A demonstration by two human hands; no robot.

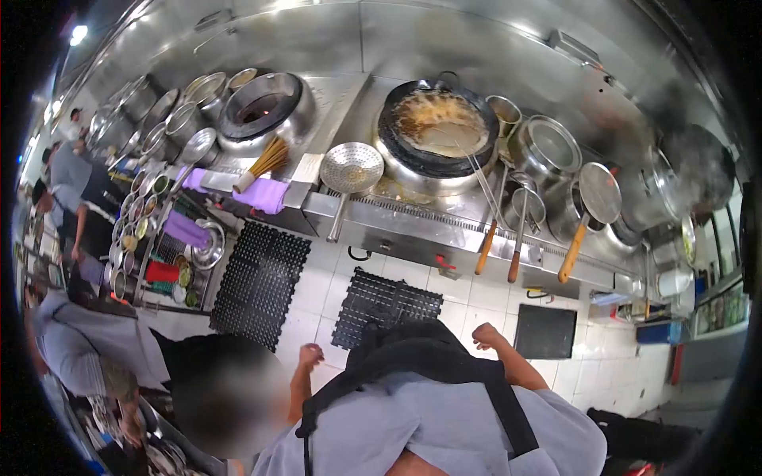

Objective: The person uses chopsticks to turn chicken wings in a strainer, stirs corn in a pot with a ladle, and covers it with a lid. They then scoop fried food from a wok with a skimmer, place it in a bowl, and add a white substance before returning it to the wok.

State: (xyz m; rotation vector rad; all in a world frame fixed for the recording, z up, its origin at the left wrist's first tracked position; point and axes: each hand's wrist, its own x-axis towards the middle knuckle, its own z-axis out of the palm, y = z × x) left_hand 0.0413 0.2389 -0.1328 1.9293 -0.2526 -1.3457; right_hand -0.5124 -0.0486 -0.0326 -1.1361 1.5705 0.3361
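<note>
My left hand (311, 355) hangs beside my apron, over the tiled floor, with its fingers curled in and nothing seen in them. On the other side, my right hand (486, 335) is closed in a loose fist and holds nothing visible. Both hands are apart from the stove. Ahead of me a black wok (446, 163) sits on a burner, with foaming brown oil (436, 119) in it. A wire skimmer (456, 140) rests in the oil, its wooden handle reaching over the stove's front edge. A perforated ladle (352, 166) lies on the counter to the left of the wok.
On the left are an unoccupied burner (266, 111), a bamboo brush (266, 161) and a purple cloth (262, 196). A lidded pot (550, 145) and a mesh strainer (599, 194) stand to the right. Black mats (258, 278) cover some floor. A co-worker (103, 341) is close at left.
</note>
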